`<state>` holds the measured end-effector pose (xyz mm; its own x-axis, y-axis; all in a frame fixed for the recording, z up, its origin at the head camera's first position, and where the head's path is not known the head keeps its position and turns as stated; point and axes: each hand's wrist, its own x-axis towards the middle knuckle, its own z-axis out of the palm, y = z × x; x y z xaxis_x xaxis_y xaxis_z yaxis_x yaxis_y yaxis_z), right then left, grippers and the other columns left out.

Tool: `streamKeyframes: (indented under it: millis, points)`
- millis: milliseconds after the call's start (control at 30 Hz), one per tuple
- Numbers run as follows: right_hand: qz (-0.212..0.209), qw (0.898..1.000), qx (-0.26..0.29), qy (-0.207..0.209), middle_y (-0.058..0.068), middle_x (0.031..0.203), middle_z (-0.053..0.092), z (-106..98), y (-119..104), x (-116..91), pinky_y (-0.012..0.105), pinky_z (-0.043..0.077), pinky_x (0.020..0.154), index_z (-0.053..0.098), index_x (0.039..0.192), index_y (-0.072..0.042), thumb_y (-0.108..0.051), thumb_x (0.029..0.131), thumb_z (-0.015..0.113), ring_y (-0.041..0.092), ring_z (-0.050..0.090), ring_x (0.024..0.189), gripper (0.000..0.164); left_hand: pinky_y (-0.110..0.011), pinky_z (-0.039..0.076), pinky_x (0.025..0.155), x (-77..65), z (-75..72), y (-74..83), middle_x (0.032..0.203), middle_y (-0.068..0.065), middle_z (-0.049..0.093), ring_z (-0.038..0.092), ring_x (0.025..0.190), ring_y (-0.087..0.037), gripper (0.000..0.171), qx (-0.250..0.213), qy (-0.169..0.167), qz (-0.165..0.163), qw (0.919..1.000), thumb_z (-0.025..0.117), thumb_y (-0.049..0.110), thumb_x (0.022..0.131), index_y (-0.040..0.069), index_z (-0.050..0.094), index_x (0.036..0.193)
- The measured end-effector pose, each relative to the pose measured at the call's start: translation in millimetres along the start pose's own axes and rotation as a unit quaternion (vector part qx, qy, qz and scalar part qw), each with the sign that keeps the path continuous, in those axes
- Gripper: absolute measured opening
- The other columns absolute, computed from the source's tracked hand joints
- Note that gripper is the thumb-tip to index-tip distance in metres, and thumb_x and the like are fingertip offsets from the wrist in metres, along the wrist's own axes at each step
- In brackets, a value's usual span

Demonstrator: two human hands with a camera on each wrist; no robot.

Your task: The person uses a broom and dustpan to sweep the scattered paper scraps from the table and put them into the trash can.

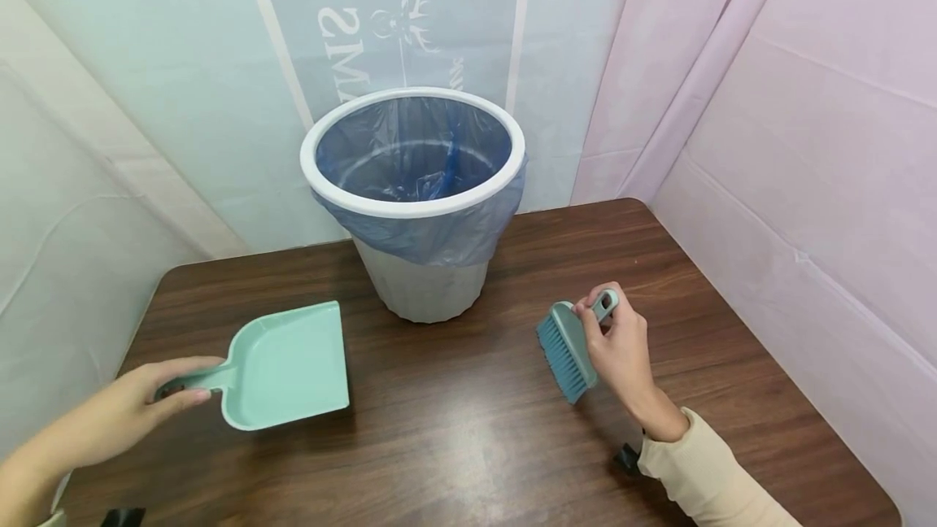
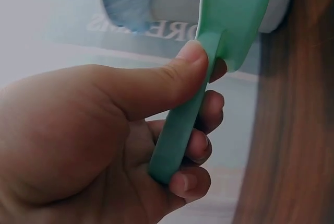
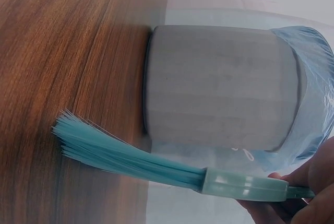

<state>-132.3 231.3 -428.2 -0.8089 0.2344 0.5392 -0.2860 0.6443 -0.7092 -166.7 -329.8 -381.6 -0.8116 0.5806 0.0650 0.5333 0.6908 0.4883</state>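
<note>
A mint-green dustpan [image 1: 293, 368] is held by its handle in my left hand [image 1: 120, 409], at the left side of the table. The left wrist view shows the thumb along the dustpan handle [image 2: 180, 130] and the fingers curled round its other side. My right hand [image 1: 622, 344] grips a green hand brush [image 1: 574, 340] by its short handle, right of the bin. Its teal bristles [image 3: 120, 148] point toward the tabletop in the right wrist view; whether the tips touch the wood I cannot tell.
A pale waste bin [image 1: 424, 287] with a white rim and a blue bag liner [image 1: 454, 234] stands at the back middle of the dark wooden table [image 1: 454, 446]. Light cloth walls [image 1: 805, 185] close in the back and both sides.
</note>
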Motion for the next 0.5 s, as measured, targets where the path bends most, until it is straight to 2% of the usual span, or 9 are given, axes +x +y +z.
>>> streamKeyframes:
  millis: [67,300,500]
  points:
    - [-0.001,1.000,-0.001,0.000,0.003,0.085,0.066,-0.1,0.4,-0.2,0.013,0.050,0.057,0.050,0.090,-0.007,0.002,0.089,0.058,0.018,0.067,0.080,0.013,-0.013,0.047,0.077,1.9,7.9,2.4,0.120,0.004,0.062,0.047,0.110,0.010,0.036,-0.007,-0.008,-0.005,0.9999,0.063,0.017,0.090,0.016,0.057,0.126]
    - [-0.004,1.000,0.002,0.003,0.004,0.085,0.066,-0.5,-0.2,0.5,0.013,0.050,0.059,0.050,0.091,-0.007,0.003,0.089,0.058,0.020,0.068,0.081,0.013,-0.024,0.051,0.081,11.8,36.0,10.6,0.120,0.004,0.062,0.051,0.111,0.002,0.037,-0.024,-0.038,-0.034,0.9984,0.059,0.030,0.092,0.014,0.057,0.126]
    - [-0.003,1.000,-0.002,0.002,0.003,0.085,0.066,0.3,0.6,-0.5,0.012,0.050,0.059,0.050,0.091,-0.007,0.003,0.089,0.058,0.020,0.067,0.081,0.013,-0.036,0.051,0.084,20.0,56.4,15.1,0.122,0.000,0.061,0.056,0.114,-0.023,0.040,-0.055,-0.062,-0.026,0.9962,0.056,0.033,0.094,0.011,0.056,0.127]
